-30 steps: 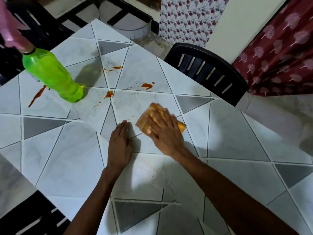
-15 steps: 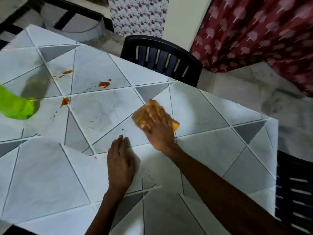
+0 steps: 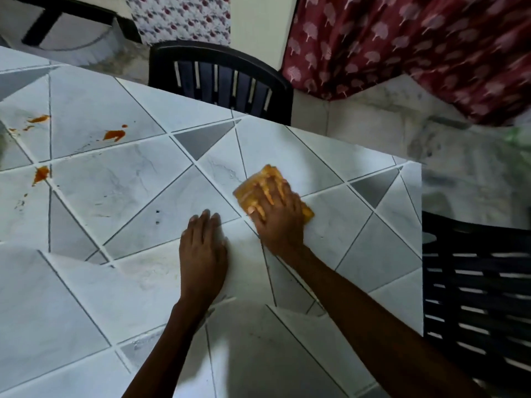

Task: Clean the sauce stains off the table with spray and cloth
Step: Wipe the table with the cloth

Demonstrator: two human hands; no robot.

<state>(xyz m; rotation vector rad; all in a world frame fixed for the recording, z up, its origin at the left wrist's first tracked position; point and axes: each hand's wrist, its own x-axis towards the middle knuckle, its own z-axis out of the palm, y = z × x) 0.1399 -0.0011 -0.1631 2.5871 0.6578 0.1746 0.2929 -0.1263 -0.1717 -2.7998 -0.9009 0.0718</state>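
My right hand [image 3: 277,218] presses flat on a folded orange cloth [image 3: 247,191] in the middle of the table [image 3: 115,282], which has a grey-and-white tile-pattern cover. To its left my left hand [image 3: 202,254] lies flat on the cover, fingers together, holding nothing. Orange-red sauce stains lie at the far left: one blot [image 3: 114,135], a smaller streak [image 3: 38,119] and another blot [image 3: 41,173]. The spray bottle is out of view.
A black plastic chair [image 3: 221,79] stands at the table's far edge, and a second black chair [image 3: 477,282] at its right edge. A dark red patterned curtain [image 3: 416,47] hangs behind. The table's right edge [image 3: 421,254] drops to a marble floor.
The view has swung right, so the green spray bottle has left the frame on the left. My right hand has slid the cloth rightward, away from the stains. My left hand stays flat.
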